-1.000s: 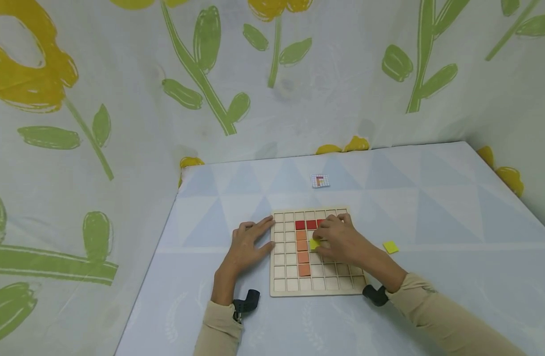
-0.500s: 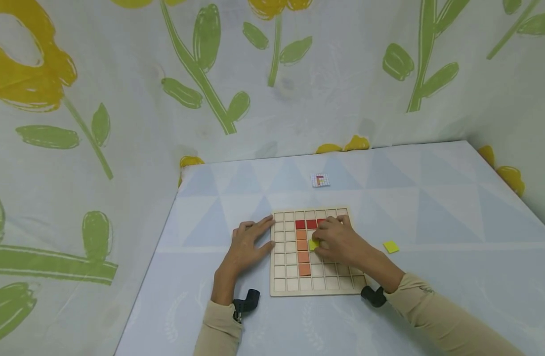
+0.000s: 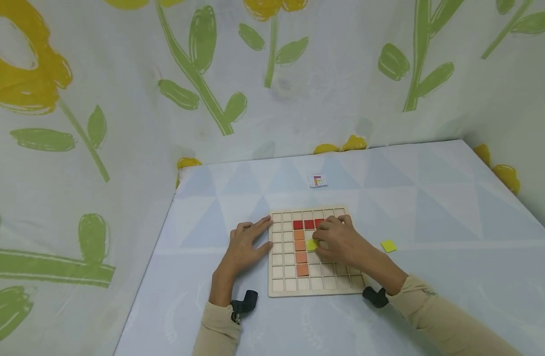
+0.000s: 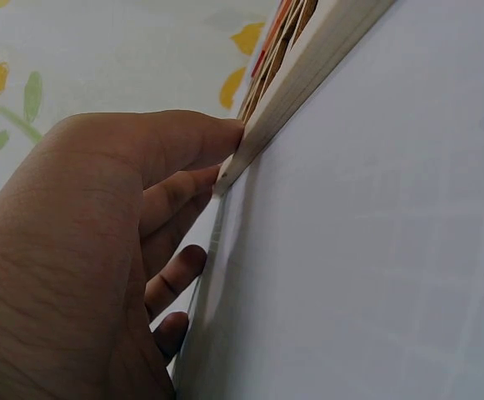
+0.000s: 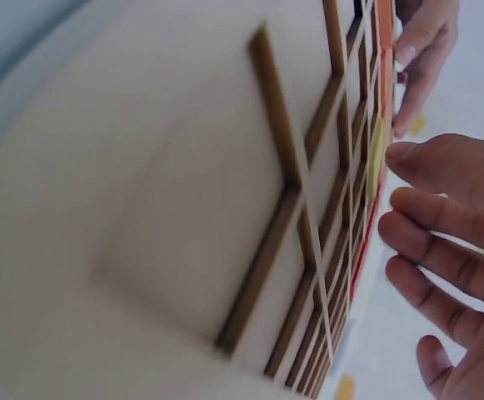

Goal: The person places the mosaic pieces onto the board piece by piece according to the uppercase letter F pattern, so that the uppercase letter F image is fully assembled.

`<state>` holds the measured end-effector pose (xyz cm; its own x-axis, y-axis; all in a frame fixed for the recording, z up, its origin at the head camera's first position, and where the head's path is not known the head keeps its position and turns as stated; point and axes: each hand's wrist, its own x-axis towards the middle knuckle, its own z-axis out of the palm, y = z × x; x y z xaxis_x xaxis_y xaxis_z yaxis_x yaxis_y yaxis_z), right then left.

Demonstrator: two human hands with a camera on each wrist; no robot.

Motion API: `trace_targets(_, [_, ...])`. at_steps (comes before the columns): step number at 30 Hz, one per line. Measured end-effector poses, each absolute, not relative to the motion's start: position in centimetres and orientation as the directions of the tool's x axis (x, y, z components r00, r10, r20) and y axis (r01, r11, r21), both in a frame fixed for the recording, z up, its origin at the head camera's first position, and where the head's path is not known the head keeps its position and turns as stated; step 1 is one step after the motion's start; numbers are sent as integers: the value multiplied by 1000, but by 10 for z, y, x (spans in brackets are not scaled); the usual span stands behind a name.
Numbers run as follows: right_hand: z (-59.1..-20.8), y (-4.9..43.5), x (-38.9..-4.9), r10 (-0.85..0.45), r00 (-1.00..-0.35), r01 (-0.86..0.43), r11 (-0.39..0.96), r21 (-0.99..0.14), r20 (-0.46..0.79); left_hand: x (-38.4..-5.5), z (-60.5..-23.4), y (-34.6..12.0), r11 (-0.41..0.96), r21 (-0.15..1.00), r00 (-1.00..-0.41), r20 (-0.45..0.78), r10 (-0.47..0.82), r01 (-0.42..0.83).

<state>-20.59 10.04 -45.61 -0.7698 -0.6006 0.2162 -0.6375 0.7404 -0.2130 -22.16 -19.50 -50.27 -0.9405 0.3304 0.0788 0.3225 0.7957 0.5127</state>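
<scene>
A wooden grid board (image 3: 277, 285) lies on the table, with several red tiles (image 3: 297, 225) in a row and several orange tiles (image 3: 301, 257) in a column below. Right of that column, a yellow tile (image 3: 311, 245) lies in a cell. My right hand (image 3: 341, 242) is over the board, its thumb (image 5: 425, 162) and fingertips close at this tile; the right wrist view shows them spread apart, not round it. With fingers extended, my left hand (image 3: 245, 247) touches the board's left edge, thumb and fingertips against the wooden side (image 4: 266, 125).
Another yellow tile (image 3: 388, 246) lies loose on the table, right of the board. Behind the board is a small card (image 3: 317, 181) printed with a coloured grid pattern. Flower-print fabric (image 3: 290, 113) rises behind the table and at its left and right sides.
The head view has shifted slightly, so everything appears a little farther left. Both hands keep nearly the same places on the board, the right fingertips still at the yellow tile.
</scene>
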Motion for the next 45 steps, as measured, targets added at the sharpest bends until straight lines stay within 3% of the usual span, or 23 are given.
trace_targets(11, [-453, 145, -196, -559, -791, -612, 728, -309, 249, -214, -504, -199, 807, 503, -944, 60, 325, 310])
trace_targets(23, [-452, 214, -196, -519, -796, -600, 748, -284, 312, -213, -504, -198, 790, 522, -942, 86, 325, 320])
trace_targets(33, [-449, 249, -192, -470, -873, -487, 818, -306, 130, -217, -504, -193, 778, 526, -934, 105, 342, 344])
trace_targets(45, [-460, 255, -189, -503, -858, -507, 801, -319, 100, -216, -504, -193, 781, 524, -936, 102, 338, 340])
